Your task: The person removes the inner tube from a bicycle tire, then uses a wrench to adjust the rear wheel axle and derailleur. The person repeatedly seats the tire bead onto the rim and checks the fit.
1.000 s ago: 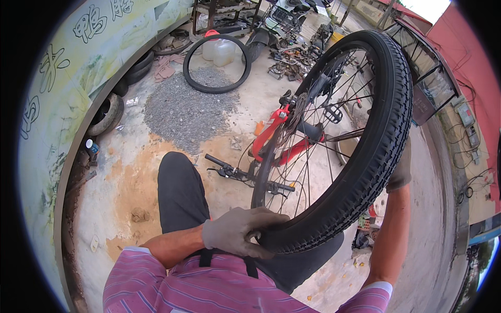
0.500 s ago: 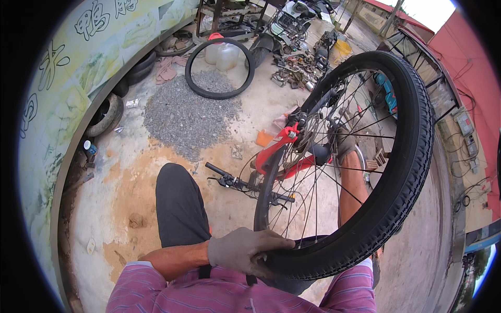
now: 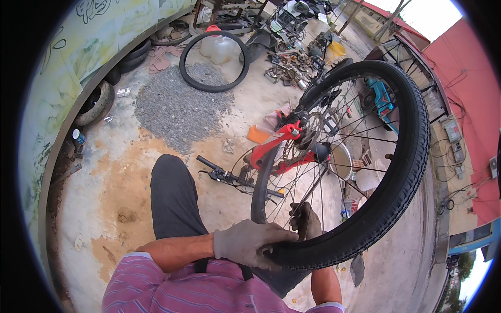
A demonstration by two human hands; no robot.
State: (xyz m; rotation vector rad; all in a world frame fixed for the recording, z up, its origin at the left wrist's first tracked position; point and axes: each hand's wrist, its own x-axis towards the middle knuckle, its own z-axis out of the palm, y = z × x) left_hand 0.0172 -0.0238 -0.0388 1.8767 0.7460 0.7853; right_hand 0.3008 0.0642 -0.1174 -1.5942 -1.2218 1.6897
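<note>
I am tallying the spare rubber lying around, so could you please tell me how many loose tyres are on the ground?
3 clearly: one black tyre ring beside the gravel, one worn tyre against the wall, and another further along it. More may be hidden in the clutter.

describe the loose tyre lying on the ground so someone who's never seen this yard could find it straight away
Start at the grey gravel patch on the concrete floor. At its far edge lies a bare black tyre, flat, ringing gravel and a clear plastic jug. Unlike the wheel in the gloved hands, it has no rim or spokes.
</note>
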